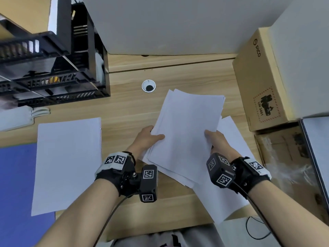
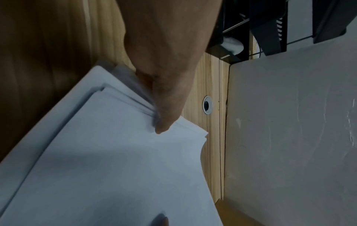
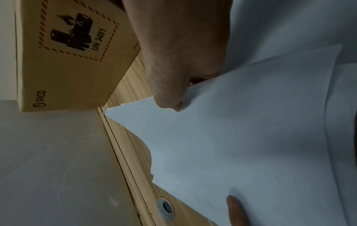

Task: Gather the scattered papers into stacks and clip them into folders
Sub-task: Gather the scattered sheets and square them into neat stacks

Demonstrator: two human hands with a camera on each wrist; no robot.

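Observation:
A loose sheaf of white papers (image 1: 185,129) (image 2: 119,160) (image 3: 241,137) is held above the wooden desk (image 1: 128,106), its edges uneven. My left hand (image 1: 148,138) (image 2: 162,94) pinches its left edge, thumb on top. My right hand (image 1: 216,139) (image 3: 179,73) grips its right edge the same way. More white sheets (image 1: 231,175) lie on the desk under and right of the sheaf. A neat white stack (image 1: 67,164) lies at the left, partly over a blue folder (image 1: 17,193).
A black tiered paper tray (image 1: 53,65) stands at the back left. A cardboard box (image 1: 258,82) (image 3: 71,58) and an open carton (image 1: 284,157) crowd the right side. A cable hole (image 1: 148,86) sits behind the sheaf. A grey partition (image 1: 169,24) closes the back.

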